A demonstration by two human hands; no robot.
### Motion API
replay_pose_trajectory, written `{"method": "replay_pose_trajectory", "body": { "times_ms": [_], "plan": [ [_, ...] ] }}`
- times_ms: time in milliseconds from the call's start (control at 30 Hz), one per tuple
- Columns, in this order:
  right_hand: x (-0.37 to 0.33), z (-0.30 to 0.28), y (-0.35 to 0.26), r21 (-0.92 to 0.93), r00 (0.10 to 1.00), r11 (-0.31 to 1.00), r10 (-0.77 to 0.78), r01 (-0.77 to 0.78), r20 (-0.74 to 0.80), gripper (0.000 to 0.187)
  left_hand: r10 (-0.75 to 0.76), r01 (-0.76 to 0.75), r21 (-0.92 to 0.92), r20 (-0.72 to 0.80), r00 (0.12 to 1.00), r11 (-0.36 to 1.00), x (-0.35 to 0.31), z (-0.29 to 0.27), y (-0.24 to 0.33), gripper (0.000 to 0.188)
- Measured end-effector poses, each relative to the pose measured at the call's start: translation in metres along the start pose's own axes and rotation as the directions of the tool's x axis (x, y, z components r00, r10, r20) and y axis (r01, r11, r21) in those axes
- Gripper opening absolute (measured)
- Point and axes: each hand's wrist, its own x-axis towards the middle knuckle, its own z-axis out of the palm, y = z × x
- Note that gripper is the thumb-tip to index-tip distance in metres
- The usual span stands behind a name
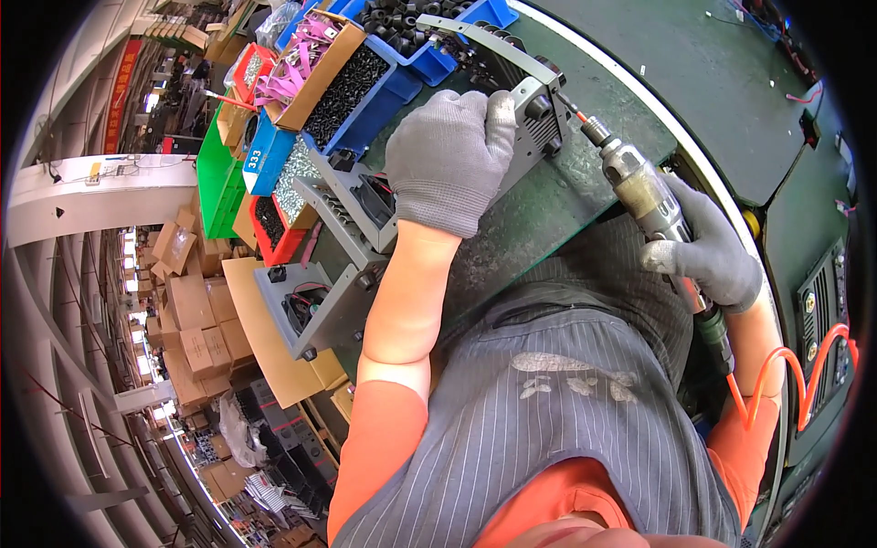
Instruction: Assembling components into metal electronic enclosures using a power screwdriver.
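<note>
We see our left hand (449, 157), in a grey glove, lying flat on top of a grey metal unit (523, 110) that stands on the dark green bench (548, 205). The fingers of this hand reach over the near upper edge of the unit, so its grip is pressed on the unit and holds it down. Our right hand (708, 251), also in a grey glove, has its grip closed around the body of a pneumatic screwdriver (639, 187). The tool is tilted, and its thin bit points up and to the left, with the tip touching the right end face of the unit, beside two black knobs. An orange coiled hose (776, 374) runs from the back end of the tool, near our right elbow. To the left of the unit, two similar grey units (343, 215) lie on the bench. Behind them are blue bins (365, 87) with dark screws and black small parts, and a cardboard box (315, 59) with pink pieces.
</note>
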Motion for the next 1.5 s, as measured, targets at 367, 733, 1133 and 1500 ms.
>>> {"method": "replay_pose_trajectory", "body": {
  "times_ms": [367,733,1133,1500],
  "plan": [
    [-0.006,0.001,-0.007,0.02,1.0,1.0,0.019,-0.02,0.022,0.072,0.104,-0.104,0.017,0.0,0.995,0.994,-0.002,-0.002,-0.003,0.022],
    [-0.039,0.029,0.059,0.247,1.0,0.969,-0.001,-0.006,0.029,0.092,0.278,0.565,-0.099,0.793,0.542,-0.819,-0.111,0.057,0.0,0.034],
    [0.039,0.017,0.086,0.447,0.944,0.849,-0.162,0.281,-0.286,0.072,-0.303,0.115,-0.963,0.037,0.952,0.244,-0.087,-0.034,-0.025,0.024],
    [0.135,0.042,0.073,0.554,0.93,0.777,-0.107,0.298,-0.352,0.038,-0.15,0.153,0.037,-0.081,0.985,0.988,-0.059,-0.017,-0.045,0.014]
  ]
}}
